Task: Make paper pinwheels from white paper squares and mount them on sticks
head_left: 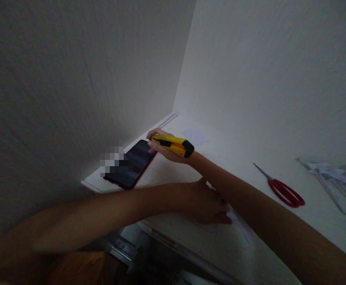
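Note:
My right hand (pixel 168 152) is closed around a yellow and black box cutter (pixel 173 144), whose black butt end points back toward my forearm. Its fingertips are at the far right edge of a dark-screened phone (pixel 134 162) with a red rim, lying face up; whether they touch it I cannot tell. My left hand (pixel 202 202) reaches across beneath the right forearm, low over the white table. A thin whitish strip (pixel 242 227), perhaps paper or plastic, sticks out from its fingertips, which look closed on it. The right forearm covers part of that area.
Red-handled scissors (pixel 285 192) lie on the white table (pixel 235 174) to the right. Beyond them are crumpled white pieces with thin sticks (pixel 330 174). A pale square sheet (pixel 195 135) lies near the back corner. Walls (pixel 250 71) rise behind and left; an open drawer (pixel 161 241) is below.

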`<state>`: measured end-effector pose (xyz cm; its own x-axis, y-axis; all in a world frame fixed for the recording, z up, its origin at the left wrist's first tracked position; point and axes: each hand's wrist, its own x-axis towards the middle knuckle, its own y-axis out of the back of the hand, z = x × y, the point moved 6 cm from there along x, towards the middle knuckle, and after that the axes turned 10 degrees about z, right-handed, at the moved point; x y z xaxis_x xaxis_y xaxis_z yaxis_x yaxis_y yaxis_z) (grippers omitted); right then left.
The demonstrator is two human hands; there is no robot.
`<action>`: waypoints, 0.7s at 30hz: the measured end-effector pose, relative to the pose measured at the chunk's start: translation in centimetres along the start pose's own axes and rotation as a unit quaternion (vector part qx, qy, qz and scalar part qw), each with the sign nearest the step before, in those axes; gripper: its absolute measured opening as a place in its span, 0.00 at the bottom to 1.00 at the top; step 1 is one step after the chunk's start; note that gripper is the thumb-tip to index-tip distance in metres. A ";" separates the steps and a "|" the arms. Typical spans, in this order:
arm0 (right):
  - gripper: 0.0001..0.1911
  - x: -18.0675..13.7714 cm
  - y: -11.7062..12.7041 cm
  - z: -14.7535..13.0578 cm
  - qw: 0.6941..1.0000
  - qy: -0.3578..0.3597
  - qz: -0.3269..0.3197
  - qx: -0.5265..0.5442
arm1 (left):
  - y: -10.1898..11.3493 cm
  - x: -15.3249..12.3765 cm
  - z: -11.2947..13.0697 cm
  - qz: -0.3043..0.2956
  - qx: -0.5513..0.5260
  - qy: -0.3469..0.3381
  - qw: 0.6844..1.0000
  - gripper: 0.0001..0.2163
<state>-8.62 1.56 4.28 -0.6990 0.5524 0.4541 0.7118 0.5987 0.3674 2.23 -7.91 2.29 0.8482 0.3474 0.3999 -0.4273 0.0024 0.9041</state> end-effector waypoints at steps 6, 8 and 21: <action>0.08 -2.7 5.9 -5.6 0.988 0.002 0.156 0.010 | 0.1 0.2 0.2 -0.011 0.019 0.000 1.000 0.14; 0.09 -5.7 8.8 -6.6 0.977 -0.038 0.204 0.040 | 0.0 0.2 0.2 -0.027 0.023 0.001 0.999 0.14; 0.10 -23.9 14.5 -0.5 0.898 -0.283 0.307 0.137 | 0.2 0.6 0.3 -0.010 0.047 0.021 0.999 0.12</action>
<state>18.44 -3.33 -0.83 -0.1592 0.9872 -0.0115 0.9855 0.1582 -0.0606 2.82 -8.01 2.73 0.8418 0.3865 0.3768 -0.3777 -0.0768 0.9227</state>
